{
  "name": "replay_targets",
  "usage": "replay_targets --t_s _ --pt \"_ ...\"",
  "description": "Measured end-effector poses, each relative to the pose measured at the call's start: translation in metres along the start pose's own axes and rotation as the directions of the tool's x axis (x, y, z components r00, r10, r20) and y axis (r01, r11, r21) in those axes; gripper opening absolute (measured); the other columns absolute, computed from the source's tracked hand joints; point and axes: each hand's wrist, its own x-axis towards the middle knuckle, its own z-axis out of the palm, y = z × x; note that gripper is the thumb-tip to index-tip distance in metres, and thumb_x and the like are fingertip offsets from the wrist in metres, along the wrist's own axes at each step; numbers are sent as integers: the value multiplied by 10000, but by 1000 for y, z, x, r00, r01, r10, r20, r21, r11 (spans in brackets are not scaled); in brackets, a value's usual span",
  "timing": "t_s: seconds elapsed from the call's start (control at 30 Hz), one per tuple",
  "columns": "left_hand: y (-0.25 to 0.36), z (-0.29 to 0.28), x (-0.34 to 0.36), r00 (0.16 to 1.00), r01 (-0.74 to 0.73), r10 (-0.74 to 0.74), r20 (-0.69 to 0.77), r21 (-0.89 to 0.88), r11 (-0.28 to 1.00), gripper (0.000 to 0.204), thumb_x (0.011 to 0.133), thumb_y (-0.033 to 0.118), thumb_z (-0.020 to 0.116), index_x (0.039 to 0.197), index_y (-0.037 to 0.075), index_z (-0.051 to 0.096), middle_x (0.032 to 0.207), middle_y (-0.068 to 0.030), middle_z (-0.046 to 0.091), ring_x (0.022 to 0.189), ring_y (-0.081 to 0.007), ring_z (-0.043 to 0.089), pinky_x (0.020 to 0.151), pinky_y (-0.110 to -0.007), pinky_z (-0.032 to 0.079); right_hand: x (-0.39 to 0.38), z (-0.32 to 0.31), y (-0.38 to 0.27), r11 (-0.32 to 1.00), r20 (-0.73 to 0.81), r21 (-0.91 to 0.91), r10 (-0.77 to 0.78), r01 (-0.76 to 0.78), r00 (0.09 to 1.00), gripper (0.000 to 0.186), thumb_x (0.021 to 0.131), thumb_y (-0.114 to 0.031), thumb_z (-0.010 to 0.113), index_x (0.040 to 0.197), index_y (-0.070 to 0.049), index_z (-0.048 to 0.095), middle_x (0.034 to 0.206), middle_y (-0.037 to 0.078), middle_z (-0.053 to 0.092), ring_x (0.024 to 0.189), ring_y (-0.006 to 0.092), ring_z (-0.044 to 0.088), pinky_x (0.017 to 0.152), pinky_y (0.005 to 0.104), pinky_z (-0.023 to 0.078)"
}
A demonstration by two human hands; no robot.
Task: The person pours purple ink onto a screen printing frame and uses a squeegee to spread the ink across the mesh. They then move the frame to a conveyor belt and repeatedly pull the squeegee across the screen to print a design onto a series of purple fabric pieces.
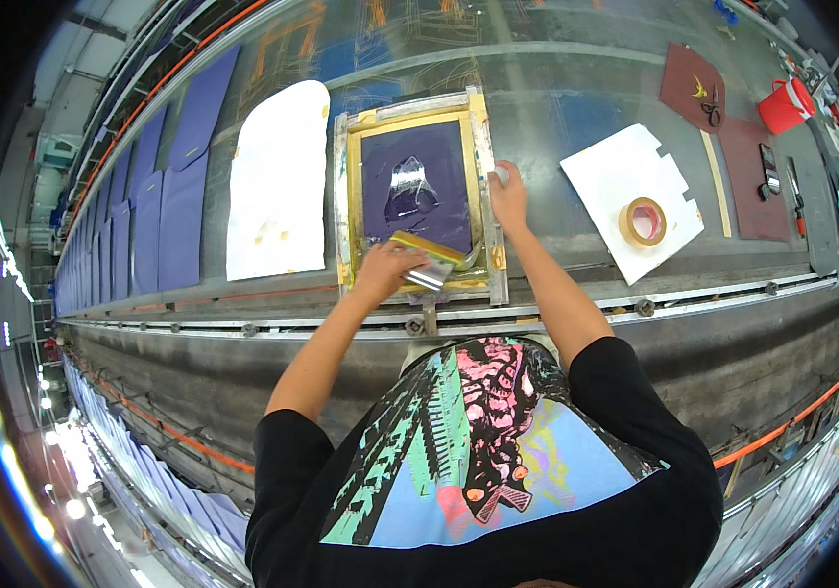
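A screen printing frame [479, 147] lies on the long table in front of me, its mesh [390, 162] dark purple with a glossy patch of ink in the middle. Yellow tape lines the inside of its rails. At the near end of the mesh, my left hand [386, 271] is closed around a squeegee [431, 272] with a metal body and a yellowish edge, held at a slant. My right hand [508, 199] rests at the frame's right rail, its fingers curled against the outer side; a small pale spot shows by the fingertips.
A white rounded board [278, 186] lies left of the frame, beyond it rows of purple fabric pieces [176, 211]. To the right are a white sheet [615, 176] bearing a tape roll [643, 222], maroon pieces [747, 167], scissors [711, 113] and a red bucket [784, 106]. A metal rail [586, 316] edges the table.
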Motion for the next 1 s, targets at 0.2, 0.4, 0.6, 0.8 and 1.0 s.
replay_targets --t_s 0.2,0.4,0.6,0.8,1.0 --pt "-42 -22 -58 796 603 -598 92 -205 771 388 760 134 758 1146 160 766 888 -96 744 776 -260 691 706 -394 533 -12 -7 -23 994 52 0 110 -111 993 314 960 -253 649 1261 -167 637 745 203 692 723 397 691 737 511 518" --pt "19 22 0 625 597 -767 -143 -546 588 296 782 173 736 1026 7 712 768 -156 684 666 -241 646 680 -382 513 -10 -11 -24 989 55 -9 145 -145 988 323 954 -257 646 1263 -162 637 720 201 681 703 389 681 721 502 513" --pt "68 50 70 538 373 -828 -160 -836 403 302 803 220 767 935 -40 689 748 -132 684 663 -194 617 662 -368 498 -10 -13 -26 993 64 4 115 -116 991 329 953 -255 648 1268 -163 633 736 206 685 708 393 683 729 506 513" --pt "68 55 34 606 463 -795 -4 -812 357 268 799 204 775 892 -34 693 707 -66 652 650 -137 547 627 -342 465 -6 -8 -12 1000 29 18 -11 11 1000 329 961 -247 650 1277 -157 628 753 211 688 719 397 684 733 503 516" --pt "-2 3 -37 427 650 -882 -199 -610 452 216 793 178 748 870 -12 679 678 -101 629 611 -190 553 612 -376 461 0 -7 -13 999 33 -27 -41 42 999 262 968 -247 651 1211 -150 674 743 194 680 693 375 678 728 477 525"
